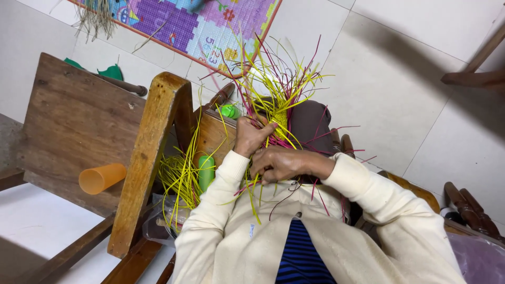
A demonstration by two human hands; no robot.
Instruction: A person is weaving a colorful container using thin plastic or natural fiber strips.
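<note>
A half-woven piece of yellow and magenta strips [281,92] fans out above my lap, its loose ends pointing away from me. My left hand [251,135], in a cream sleeve, is closed around strips at the woven core. Just below it, my right hand [284,163] pinches other strips against my chest. The two hands nearly touch. A few strip ends hang down over my cream cardigan [252,231]. The core of the weave is partly hidden behind my fingers.
A wooden chair frame [144,158] lies tilted at left, with an orange cup [101,178] beside it. A loose bundle of yellow strips [181,179] and a green bottle [205,171] sit by my left elbow. A colourful play mat [184,23] lies on the tiled floor. Dark wooden legs [471,208] are at right.
</note>
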